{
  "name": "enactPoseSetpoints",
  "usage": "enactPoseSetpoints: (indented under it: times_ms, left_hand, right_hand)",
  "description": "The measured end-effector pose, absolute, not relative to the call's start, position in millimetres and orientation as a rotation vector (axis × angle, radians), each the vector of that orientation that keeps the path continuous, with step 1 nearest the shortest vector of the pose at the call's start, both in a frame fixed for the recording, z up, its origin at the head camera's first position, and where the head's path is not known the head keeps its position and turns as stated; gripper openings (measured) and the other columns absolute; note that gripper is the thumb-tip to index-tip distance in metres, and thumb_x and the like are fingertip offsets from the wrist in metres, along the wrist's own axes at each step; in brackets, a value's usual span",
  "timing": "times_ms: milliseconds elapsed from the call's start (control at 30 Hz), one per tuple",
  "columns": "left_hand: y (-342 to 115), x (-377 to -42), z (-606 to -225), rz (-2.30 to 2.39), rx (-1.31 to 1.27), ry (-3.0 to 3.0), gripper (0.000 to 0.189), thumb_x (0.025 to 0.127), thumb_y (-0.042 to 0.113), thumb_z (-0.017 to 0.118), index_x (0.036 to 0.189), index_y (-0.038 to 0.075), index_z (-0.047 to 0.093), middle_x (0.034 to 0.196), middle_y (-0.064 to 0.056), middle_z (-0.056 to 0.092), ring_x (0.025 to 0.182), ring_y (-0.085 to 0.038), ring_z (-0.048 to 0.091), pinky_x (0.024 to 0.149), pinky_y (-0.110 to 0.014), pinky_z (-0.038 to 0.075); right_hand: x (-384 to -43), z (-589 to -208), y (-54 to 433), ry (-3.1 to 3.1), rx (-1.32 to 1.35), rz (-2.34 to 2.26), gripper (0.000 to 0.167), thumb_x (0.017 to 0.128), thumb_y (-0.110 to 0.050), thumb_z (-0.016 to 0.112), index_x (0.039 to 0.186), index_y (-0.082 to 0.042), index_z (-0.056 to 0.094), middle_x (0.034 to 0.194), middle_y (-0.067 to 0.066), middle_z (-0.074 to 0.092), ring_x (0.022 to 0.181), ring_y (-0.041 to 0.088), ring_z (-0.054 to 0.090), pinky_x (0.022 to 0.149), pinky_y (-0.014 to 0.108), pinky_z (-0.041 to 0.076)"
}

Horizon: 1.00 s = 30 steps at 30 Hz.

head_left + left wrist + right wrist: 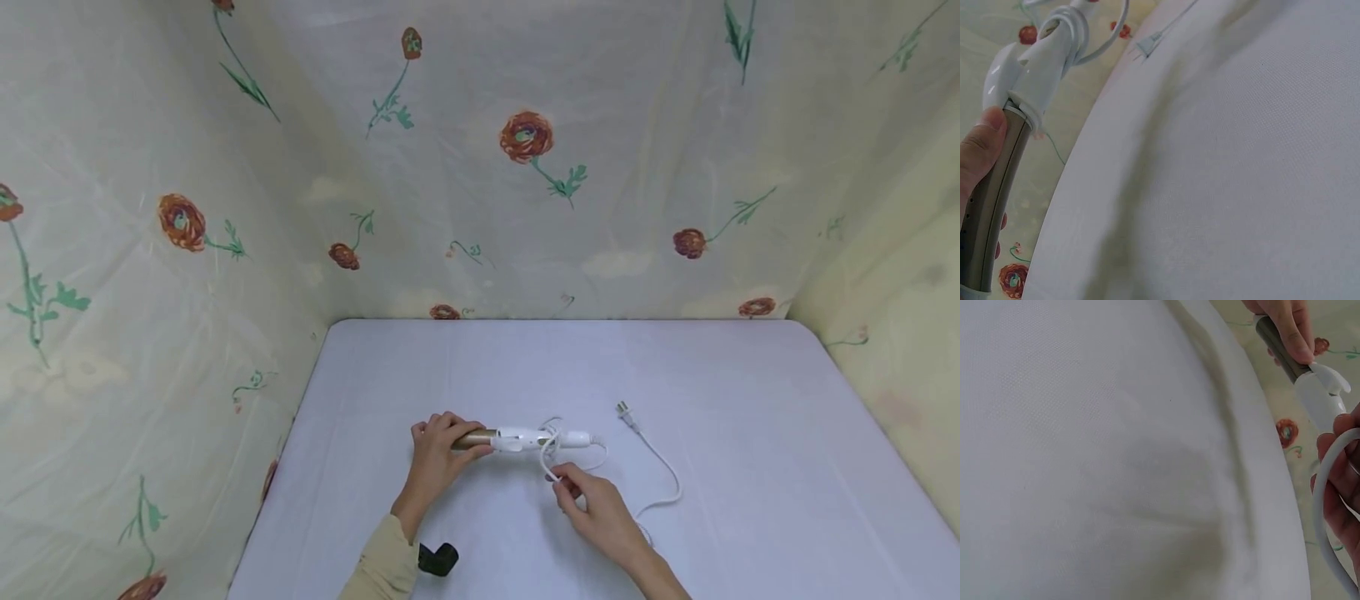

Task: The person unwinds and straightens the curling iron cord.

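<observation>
A curling iron (pixel 517 439) with a white handle and a gold-brown barrel lies crosswise in front of me. My left hand (pixel 438 454) grips it by the barrel (pixel 997 187), the thumb along the side near the clamp lever (pixel 1000 75). Loops of the white cord (pixel 1075 37) are wound about the handle. My right hand (pixel 596 504) pinches the cord just below these loops, and in the right wrist view a stretch of cord (pixel 1322 512) bends past its fingers. The cord's two-prong plug (pixel 624 411) lies on the table to the right.
The white-covered table (pixel 750 400) has rounded far corners. Flower-printed curtains (pixel 600 167) hang behind it and at both sides. A small black object (pixel 438 560) shows beside my left sleeve. Slack cord (pixel 667 492) curves from the plug toward my right wrist.
</observation>
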<state>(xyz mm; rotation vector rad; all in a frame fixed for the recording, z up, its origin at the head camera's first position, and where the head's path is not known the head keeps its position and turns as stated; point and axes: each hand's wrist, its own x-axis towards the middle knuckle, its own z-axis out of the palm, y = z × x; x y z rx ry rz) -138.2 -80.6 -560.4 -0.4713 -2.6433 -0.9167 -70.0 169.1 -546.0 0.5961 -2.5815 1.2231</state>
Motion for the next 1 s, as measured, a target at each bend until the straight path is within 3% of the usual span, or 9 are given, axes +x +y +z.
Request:
enactPoseSetpoints:
  times_ms: [167, 467, 733, 1000]
  left_hand:
    - [-82.5, -135.9, -562.3, -0.880, -0.492, -2.654, 0.039, 0.073, 0.048, 0.074, 0.104, 0.026, 0.071, 0.092, 0.005, 0.062, 0.084, -0.014, 0.049, 0.085, -0.042, 0.024]
    - [-86.2, -135.3, -562.1, -0.905, -0.505, -2.675, 0.040, 0.074, 0.049, 0.072, 0.106, 0.026, 0.071, 0.092, 0.005, 0.062, 0.084, -0.013, 0.048, 0.085, -0.041, 0.023]
    - [-87.4, -136.1, -558.7, -0.883, -0.515, -2.690, 0.038, 0.074, 0.052, 0.070, 0.104, 0.028, 0.071, 0.092, 0.007, 0.062, 0.083, -0.011, 0.048, 0.082, -0.038, 0.022]
    - [-86.7, -132.6, -556.7, -0.909, -0.525, -2.728, 0.036, 0.075, 0.051, 0.071, 0.103, 0.029, 0.071, 0.092, 0.008, 0.061, 0.083, -0.010, 0.047, 0.082, -0.037, 0.021]
  right_hand:
    - [-74.1, -537.3, 171.6, -2.502, 0.653, 1.135, 0.017, 0.083, 0.002, 0.064, 0.096, -0.009, 0.068, 0.069, -0.017, 0.059, 0.062, -0.009, 0.048, 0.053, 0.018, 0.043]
    - [-91.4, -519.8, 183.2, -2.371, 0.764, 1.073, 0.021, 0.082, 0.008, 0.063, 0.098, -0.006, 0.066, 0.072, -0.010, 0.056, 0.058, -0.007, 0.041, 0.052, 0.007, 0.035]
    - [-104.1, -510.3, 189.6, -2.403, 0.730, 1.021, 0.019, 0.084, 0.005, 0.064, 0.099, -0.007, 0.067, 0.079, -0.004, 0.064, 0.059, -0.006, 0.042, 0.052, 0.008, 0.035]
    - [-114.3, -509.0, 195.5, -2.414, 0.677, 1.006, 0.019, 0.084, 0.006, 0.064, 0.098, -0.006, 0.068, 0.074, -0.001, 0.064, 0.055, -0.006, 0.039, 0.051, 0.009, 0.034]
